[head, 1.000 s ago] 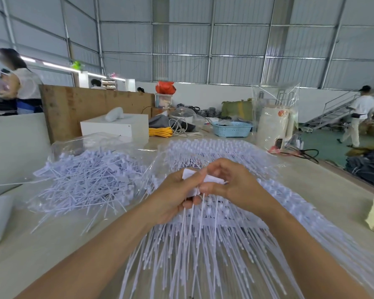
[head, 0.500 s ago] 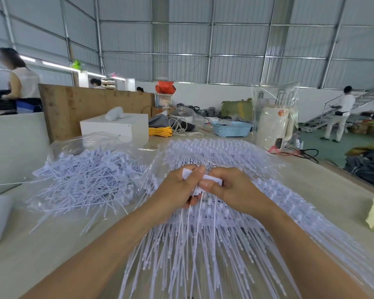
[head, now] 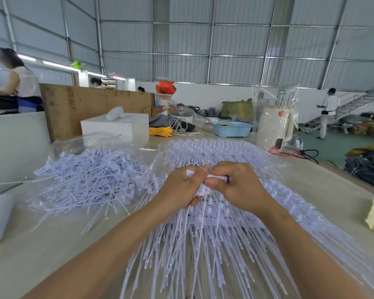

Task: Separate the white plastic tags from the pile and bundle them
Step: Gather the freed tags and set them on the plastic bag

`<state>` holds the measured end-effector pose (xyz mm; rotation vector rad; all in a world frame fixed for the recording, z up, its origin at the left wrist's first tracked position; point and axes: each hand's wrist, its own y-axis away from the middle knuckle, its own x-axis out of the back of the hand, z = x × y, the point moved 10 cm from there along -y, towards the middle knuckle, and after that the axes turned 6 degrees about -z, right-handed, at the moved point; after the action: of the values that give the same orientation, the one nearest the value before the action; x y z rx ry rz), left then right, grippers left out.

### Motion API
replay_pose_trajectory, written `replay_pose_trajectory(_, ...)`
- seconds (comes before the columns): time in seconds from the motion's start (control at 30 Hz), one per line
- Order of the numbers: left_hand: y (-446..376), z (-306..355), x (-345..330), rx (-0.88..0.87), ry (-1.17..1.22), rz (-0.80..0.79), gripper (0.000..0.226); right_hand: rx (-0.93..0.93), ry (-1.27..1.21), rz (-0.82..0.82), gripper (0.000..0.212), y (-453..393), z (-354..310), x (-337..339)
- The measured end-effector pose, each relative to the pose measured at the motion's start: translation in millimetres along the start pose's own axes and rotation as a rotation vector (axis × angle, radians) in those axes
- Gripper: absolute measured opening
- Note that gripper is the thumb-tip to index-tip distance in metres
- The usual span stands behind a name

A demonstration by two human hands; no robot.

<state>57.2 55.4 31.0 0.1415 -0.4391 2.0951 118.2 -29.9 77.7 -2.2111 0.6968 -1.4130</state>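
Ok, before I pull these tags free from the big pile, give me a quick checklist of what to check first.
1. Left hand grips the tag heads: ok.
2. Right hand pinches the same bunch: ok.
3. Held tails hang straight, clear of the big pile: not ok, they lie across it.
4. Number of tags in the grip: cannot tell.
5. Loose heap at left ready to take them: ok.
6. Tie for bundling within reach: cannot tell.

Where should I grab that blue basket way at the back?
Probably by the rim of the blue basket, coming down from above: it sits upright with its mouth open, and the flared top edge gives fingers something to hook. Its perforated walls slope inward, so they would be harder to pinch.
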Motion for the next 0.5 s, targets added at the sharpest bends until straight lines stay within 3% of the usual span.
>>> replay_pose_trajectory(0.1,1,5,-6,0.010,0.063,-0.039,0.033,0.063,0.074,0.048,0.012,1,-7,9)
replay_pose_trajectory(0.23,1,9,-12,0.055,0.138,-0.114,0.031,0.135,0.102,0.068,0.016,0,-17,14)
replay_pose_trajectory(0.33,8,7,-12,0.092,0.300,-0.198,0.038,-0.031,0.217,0.184,0.027,10,22,54)
replay_pose_trajectory(0.37,10,6,-10,0.097,0.368,-0.210,0.041,-0.152,0.101,0.310,0.027,23,44,83)
replay_pose_trajectory(0.43,5,1,-2,0.108,0.488,-0.157,0.040,-0.269,-0.357,0.682,0.034,59,79,143)
replay_pose_trajectory(0.5,0,-9,2,0.153,0.572,-0.076,0.033,-0.190,-0.724,0.858,0.038,75,89,174)
